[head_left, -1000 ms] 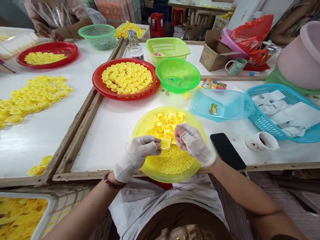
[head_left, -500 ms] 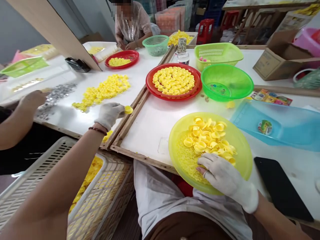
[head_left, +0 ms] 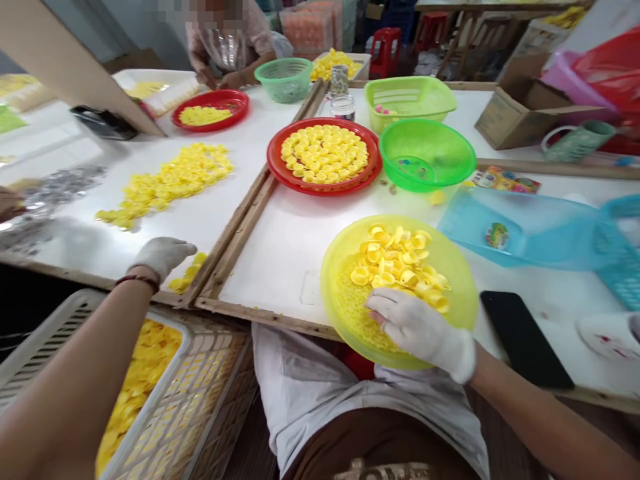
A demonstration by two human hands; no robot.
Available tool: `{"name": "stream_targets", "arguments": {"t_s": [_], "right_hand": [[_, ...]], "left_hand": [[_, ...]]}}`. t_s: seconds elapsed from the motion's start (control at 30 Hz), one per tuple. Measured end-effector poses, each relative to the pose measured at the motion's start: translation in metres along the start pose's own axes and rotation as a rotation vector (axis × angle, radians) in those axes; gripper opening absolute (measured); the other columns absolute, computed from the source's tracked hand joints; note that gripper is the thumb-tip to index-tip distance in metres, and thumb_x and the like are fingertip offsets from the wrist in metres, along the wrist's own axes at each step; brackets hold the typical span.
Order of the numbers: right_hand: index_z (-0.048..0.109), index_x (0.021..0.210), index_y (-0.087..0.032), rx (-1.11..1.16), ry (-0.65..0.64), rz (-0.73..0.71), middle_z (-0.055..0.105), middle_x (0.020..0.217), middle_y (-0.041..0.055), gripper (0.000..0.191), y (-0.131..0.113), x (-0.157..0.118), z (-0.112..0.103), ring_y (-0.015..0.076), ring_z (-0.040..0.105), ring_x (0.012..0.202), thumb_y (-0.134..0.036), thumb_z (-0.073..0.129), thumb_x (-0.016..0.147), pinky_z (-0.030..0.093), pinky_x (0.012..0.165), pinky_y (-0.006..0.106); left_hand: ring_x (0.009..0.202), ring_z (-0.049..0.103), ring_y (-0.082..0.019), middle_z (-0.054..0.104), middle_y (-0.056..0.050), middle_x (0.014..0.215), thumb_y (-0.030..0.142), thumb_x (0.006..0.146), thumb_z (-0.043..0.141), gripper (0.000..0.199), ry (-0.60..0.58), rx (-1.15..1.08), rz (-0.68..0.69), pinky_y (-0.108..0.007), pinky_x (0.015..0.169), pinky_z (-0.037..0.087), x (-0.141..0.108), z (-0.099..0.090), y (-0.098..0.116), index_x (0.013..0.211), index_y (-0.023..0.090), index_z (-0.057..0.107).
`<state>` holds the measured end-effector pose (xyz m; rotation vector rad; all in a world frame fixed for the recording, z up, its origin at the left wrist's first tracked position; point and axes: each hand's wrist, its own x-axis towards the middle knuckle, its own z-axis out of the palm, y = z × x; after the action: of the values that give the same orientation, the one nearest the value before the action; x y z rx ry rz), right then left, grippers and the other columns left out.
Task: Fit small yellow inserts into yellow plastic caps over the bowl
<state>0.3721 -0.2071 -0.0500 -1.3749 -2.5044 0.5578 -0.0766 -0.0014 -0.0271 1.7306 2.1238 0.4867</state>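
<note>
My gloved left hand (head_left: 164,257) is over the white tabletop left of the wooden divider, beside a few yellow pieces (head_left: 189,272); its fingers point right and I cannot make out anything in them. My gloved right hand (head_left: 417,327) rests in a yellow bowl (head_left: 455,267), fingers bent down into small yellow grains (head_left: 357,300); what its fingertips hold is hidden. Yellow cup-shaped pieces (head_left: 395,257) are heaped in the same bowl. A red plate (head_left: 276,157) holds rows of yellow cups. A pile of yellow pieces (head_left: 173,180) lies on the left table.
A crate (head_left: 185,373) of yellow pieces stands below the table edge at left. A phone (head_left: 525,340), blue tray (head_left: 560,230) and green bowl (head_left: 427,155) are on the right. A co-worker's hand (head_left: 10,203) is at far left; another person (head_left: 227,47) sits opposite.
The view has shifted, moving the scene left. My left hand no longer shows the yellow piece it held and has moved back from the divider. My right hand stays in the bowl.
</note>
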Motion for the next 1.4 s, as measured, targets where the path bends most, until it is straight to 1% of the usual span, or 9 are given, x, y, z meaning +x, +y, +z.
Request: {"name": "stream_targets", "arguments": {"t_s": [0.1, 0.2, 0.3, 0.43, 0.57, 0.73, 1.03, 1.23, 1.4], "right_hand": [[0.064, 0.103, -0.018, -0.179, -0.096, -0.002, 0.069, 0.102, 0.0137, 0.023, -0.004, 0.008, 0.005, 0.0287, 0.063, 0.095, -0.024, 0.042, 0.101, 0.051, 0.083, 0.043], [0.064, 0.103, -0.016, -0.256, -0.157, 0.045, 0.069, 0.095, 0.0151, 0.028, -0.004, 0.009, 0.012, 0.0296, 0.064, 0.09, -0.034, 0.042, 0.103, 0.049, 0.078, 0.042], [0.064, 0.095, -0.017, -0.14, -0.213, 0.149, 0.069, 0.084, 0.0115, 0.032, -0.001, 0.007, 0.012, 0.0242, 0.062, 0.073, -0.041, 0.045, 0.102, 0.043, 0.065, 0.036], [0.058, 0.077, -0.021, 0.336, -0.08, 0.279, 0.059, 0.065, 0.001, 0.033, 0.007, 0.007, 0.002, 0.0169, 0.054, 0.064, -0.047, 0.056, 0.097, 0.038, 0.061, 0.03], [0.047, 0.073, -0.022, 1.136, 0.177, 0.45, 0.046, 0.061, -0.0051, 0.04, 0.017, 0.008, -0.007, 0.01, 0.04, 0.053, -0.054, 0.062, 0.091, 0.031, 0.05, 0.024], [0.046, 0.078, -0.022, 1.718, 0.434, 0.523, 0.042, 0.06, -0.0086, 0.044, 0.022, 0.017, -0.021, 0.0046, 0.031, 0.043, -0.059, 0.068, 0.085, 0.021, 0.042, 0.019], [0.048, 0.078, -0.023, 1.592, 0.777, 0.25, 0.041, 0.06, -0.0062, 0.039, -0.002, 0.046, -0.022, 0.0073, 0.038, 0.046, -0.056, 0.065, 0.091, 0.03, 0.042, 0.021], [0.045, 0.074, -0.022, 1.641, 0.797, 0.255, 0.042, 0.06, -0.0064, 0.043, 0.004, 0.043, -0.023, 0.0069, 0.041, 0.046, -0.057, 0.065, 0.09, 0.031, 0.043, 0.021], [0.045, 0.076, -0.022, 1.581, 0.713, 0.369, 0.039, 0.058, -0.0084, 0.043, 0.012, 0.024, -0.025, 0.0045, 0.031, 0.042, -0.057, 0.063, 0.091, 0.024, 0.042, 0.02]], "left_hand": [[0.08, 0.056, -0.023, 0.054, 0.0, 0.066, 0.029, 0.086, 0.067, 0.015, 0.103, 0.092, 0.09, -0.035, 0.086, 0.046, -0.01, 0.012, 0.049, 0.08, 0.015, 0.065], [0.097, 0.061, -0.024, 0.066, -0.004, 0.092, 0.03, 0.09, 0.06, 0.016, 0.187, -0.008, 0.515, -0.034, 0.092, 0.047, -0.047, 0.045, 0.12, 0.093, 0.017, 0.068], [0.092, 0.064, -0.021, 0.07, -0.008, 0.098, 0.023, 0.091, 0.053, 0.018, -0.07, -0.073, 0.871, -0.031, 0.086, 0.049, -0.092, 0.09, 0.185, 0.093, 0.016, 0.069], [0.089, 0.067, -0.027, 0.071, -0.013, 0.096, 0.026, 0.085, 0.061, 0.016, -0.376, 0.237, 0.852, -0.034, 0.079, 0.05, -0.129, 0.137, 0.233, 0.092, 0.015, 0.071], [0.09, 0.068, -0.032, 0.071, -0.018, 0.1, 0.023, 0.08, 0.064, 0.017, -0.444, 0.383, 0.786, -0.037, 0.074, 0.05, -0.139, 0.15, 0.238, 0.091, 0.012, 0.069], [0.077, 0.065, -0.022, 0.07, -0.008, 0.089, 0.025, 0.079, 0.062, 0.029, -0.445, -0.022, 0.716, -0.031, 0.07, 0.048, -0.153, 0.143, 0.225, 0.106, 0.016, 0.062], [0.068, 0.049, -0.013, 0.06, 0.0, 0.076, 0.023, 0.075, 0.062, 0.013, -0.546, -0.4, 0.702, -0.027, 0.066, 0.042, -0.194, 0.155, 0.218, 0.085, 0.015, 0.058], [0.07, 0.052, -0.014, 0.061, 0.0, 0.079, 0.02, 0.076, 0.065, 0.016, -0.546, -0.414, 0.726, -0.029, 0.068, 0.044, -0.194, 0.155, 0.212, 0.091, 0.015, 0.06], [0.088, 0.061, -0.018, 0.067, -0.006, 0.102, 0.02, 0.079, 0.067, 0.025, -0.452, -0.48, 0.786, -0.033, 0.084, 0.05, -0.192, 0.15, 0.207, 0.103, 0.016, 0.062]]}}
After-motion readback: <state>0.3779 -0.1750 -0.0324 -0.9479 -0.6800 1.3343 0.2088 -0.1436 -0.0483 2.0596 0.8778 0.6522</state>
